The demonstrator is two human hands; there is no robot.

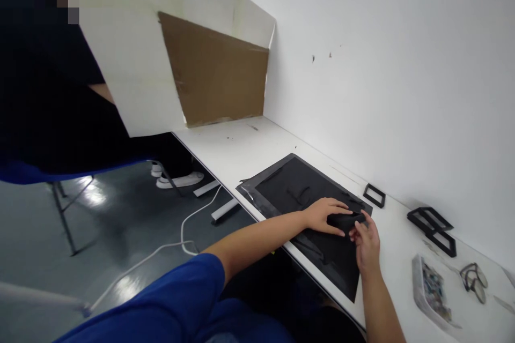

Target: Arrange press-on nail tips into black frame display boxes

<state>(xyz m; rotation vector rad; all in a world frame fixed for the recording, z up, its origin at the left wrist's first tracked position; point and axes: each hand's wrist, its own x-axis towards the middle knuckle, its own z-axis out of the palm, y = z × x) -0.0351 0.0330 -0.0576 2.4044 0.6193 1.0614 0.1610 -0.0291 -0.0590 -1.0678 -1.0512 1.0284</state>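
Observation:
On the white desk lies a flat black sheet (pixel 300 190) with a glossy, wrinkled surface. My left hand (pixel 325 216) rests over its right part, fingers reaching forward and thumb apart. Between that thumb and the fingers sits a small black piece (pixel 341 221); its exact shape is hard to make out against the dark sheet. My right hand (pixel 367 244) meets the piece's right end, with thumb and fingertips curled in a pinch on it. Part of the piece is covered by both hands.
Black rectangular frames (pixel 428 220) lie along the wall, with another frame (pixel 374 195) nearer the sheet. A clear plastic box (pixel 418 284) of small items and a pair of glasses (pixel 473 281) are at right. Beyond a partition (pixel 140 80), another person sits on a blue chair (pixel 60 174).

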